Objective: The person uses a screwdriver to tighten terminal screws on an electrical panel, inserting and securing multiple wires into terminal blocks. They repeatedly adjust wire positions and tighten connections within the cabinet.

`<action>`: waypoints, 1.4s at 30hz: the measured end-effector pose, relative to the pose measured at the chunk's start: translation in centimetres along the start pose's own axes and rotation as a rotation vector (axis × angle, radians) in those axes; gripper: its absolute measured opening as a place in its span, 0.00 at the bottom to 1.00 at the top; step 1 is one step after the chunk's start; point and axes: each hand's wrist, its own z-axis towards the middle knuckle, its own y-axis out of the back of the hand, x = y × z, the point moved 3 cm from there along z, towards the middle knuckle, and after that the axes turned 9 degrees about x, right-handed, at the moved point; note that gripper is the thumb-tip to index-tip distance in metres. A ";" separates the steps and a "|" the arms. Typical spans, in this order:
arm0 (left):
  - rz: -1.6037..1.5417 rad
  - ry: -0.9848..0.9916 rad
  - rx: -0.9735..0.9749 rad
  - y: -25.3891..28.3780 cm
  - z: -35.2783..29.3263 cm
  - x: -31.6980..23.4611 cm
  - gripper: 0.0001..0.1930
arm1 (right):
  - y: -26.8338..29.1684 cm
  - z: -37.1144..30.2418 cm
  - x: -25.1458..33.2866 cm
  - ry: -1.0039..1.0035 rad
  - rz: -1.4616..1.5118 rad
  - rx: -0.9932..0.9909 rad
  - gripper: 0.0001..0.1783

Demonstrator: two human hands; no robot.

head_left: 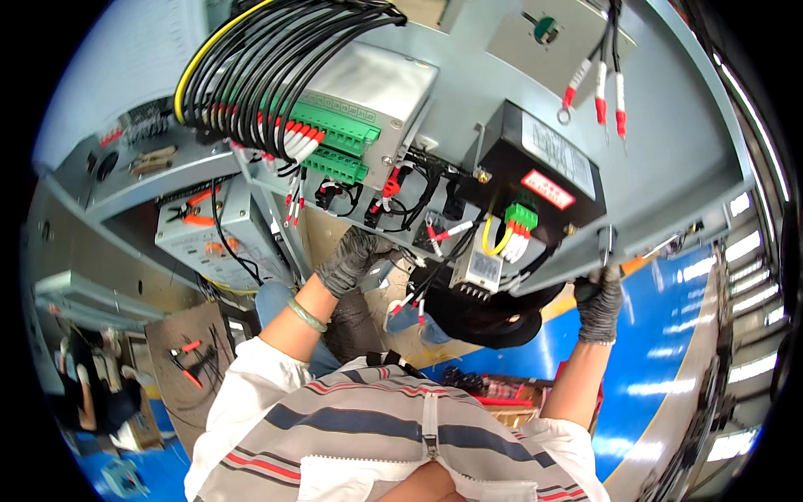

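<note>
My left hand (353, 261), in a dark grey knitted glove, reaches under the front edge of a grey metal cabinet (535, 280). Its fingertips are partly hidden beside dangling wires, so I cannot tell their grip. My right hand (599, 308), gloved alike, is closed at the cabinet's right front edge, by a short silver metal cylinder (606, 241). Something dark shows at its fingers, too unclear to name. Between the hands are a black device (535, 159) with a green terminal plug (520, 217) and a small white module (478, 269) with wires.
Black wires (251, 75) arch into green terminal blocks (335, 130) on a silver box (372, 75). Loose wires with red ferrules (600, 92) hang at upper right. Orange-handled pliers (196, 209) lie on a box at left. A person in a black cap (493, 322) is below the cabinet.
</note>
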 end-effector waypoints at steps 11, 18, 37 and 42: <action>0.943 -0.361 -0.474 -12.3 -8.0 -10.2 0.09 | -1.6 14.6 -7.0 -0.091 -0.338 -0.032 0.20; 1.473 -0.392 -0.651 -17.3 -3.7 -10.3 0.19 | -4.0 18.2 -8.2 -0.053 -0.377 0.056 0.20; 1.556 -0.624 -0.579 -16.4 -2.1 -8.8 0.16 | -3.2 17.3 -8.8 -0.029 -0.395 0.042 0.19; 1.621 -0.678 -0.519 -15.7 -1.7 -8.5 0.16 | -2.8 17.1 -8.6 -0.019 -0.416 0.028 0.19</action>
